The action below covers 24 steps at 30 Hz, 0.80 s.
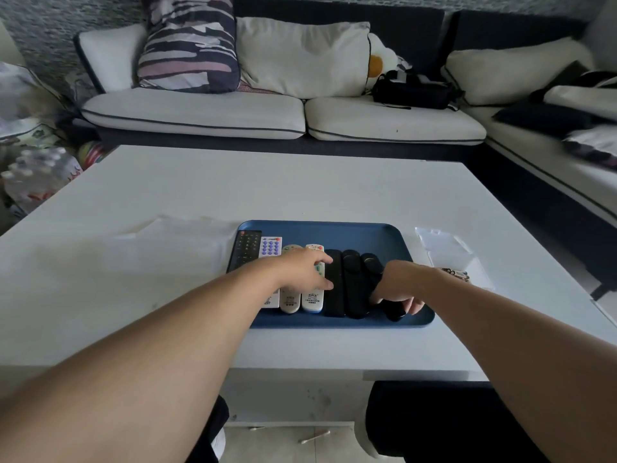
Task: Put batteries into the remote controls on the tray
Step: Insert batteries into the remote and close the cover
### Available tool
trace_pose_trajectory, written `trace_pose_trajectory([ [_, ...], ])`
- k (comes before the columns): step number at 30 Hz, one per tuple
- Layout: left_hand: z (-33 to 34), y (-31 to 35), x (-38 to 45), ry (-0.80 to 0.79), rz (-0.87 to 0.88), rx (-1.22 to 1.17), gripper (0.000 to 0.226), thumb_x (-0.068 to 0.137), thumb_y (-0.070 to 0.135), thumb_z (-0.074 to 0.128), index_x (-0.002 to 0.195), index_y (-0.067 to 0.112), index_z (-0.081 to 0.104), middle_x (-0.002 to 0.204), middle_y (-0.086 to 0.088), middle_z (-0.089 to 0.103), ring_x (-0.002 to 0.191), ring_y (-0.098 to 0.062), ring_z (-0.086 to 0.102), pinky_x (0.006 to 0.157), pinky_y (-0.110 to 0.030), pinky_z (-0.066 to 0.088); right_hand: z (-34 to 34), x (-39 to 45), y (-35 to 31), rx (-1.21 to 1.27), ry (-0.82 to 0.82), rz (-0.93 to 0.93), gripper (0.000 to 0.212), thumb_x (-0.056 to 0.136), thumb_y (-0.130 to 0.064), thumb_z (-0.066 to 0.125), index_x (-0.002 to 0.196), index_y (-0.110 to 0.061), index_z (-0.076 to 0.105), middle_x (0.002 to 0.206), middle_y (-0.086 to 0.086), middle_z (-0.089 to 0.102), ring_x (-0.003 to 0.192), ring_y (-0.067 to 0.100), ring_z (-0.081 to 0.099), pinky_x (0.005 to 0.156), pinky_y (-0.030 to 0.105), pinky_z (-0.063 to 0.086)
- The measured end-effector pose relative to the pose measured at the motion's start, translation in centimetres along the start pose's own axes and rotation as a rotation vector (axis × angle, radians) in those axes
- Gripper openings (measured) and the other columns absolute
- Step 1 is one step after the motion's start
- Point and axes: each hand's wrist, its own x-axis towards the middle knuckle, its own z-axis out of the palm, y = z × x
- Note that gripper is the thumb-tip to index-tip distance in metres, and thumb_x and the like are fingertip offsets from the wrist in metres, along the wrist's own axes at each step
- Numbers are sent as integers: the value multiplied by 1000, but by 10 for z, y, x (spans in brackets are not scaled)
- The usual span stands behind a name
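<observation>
Seven remote controls lie side by side on the blue tray [374, 235], which sits on the white desk [233, 188]: a black keypad remote [245, 250] at the far left, a white remote with purple buttons [271, 246], two cream remotes [314, 295], then three slim black ones. The left hand [300, 270] reaches over the cream pair, its fingers bent at the edge of the first slim black remote [335, 302]; whether that grip has closed on it or only touches it cannot be told. The right hand [397, 285] arches over the rightmost black remote [394, 310], fingers curled down around its near end, so this grip seems to be grasping it. No batteries are plainly visible; the clear packaging [444, 248] lying on the desk just right of the tray may hold them, though that is a guess. The step in hand looks like picking a remote out of the row. To do it well, lift one remote only, raising its near end first so the neighbours touching it are not dragged along, then turn it face down to reach the battery cover, steadying the tray if it slides.
</observation>
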Motion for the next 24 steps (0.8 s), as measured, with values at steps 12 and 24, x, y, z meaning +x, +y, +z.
trace_pose_trajectory([
  [12, -1, -4, 5, -10, 7, 2, 60, 91, 47, 67, 146, 40, 45, 149, 0, 42, 133, -23, 46, 106, -34, 43, -6, 0, -3, -39, 31, -27, 33, 93, -38, 63, 105, -8, 60, 95, 10, 70, 78, 24, 74, 77, 37, 61],
  [24, -47, -57, -8, 647, 3, -295, 31, 95, 18, 63, 125, 24, 65, 129, 8, 65, 119, -13, 59, 96, -24, 42, -15, -6, -54, -6, 518, -151, 16, 87, -17, 53, 99, -21, 63, 93, 0, 66, 75, 20, 60, 66, 29, 48],
])
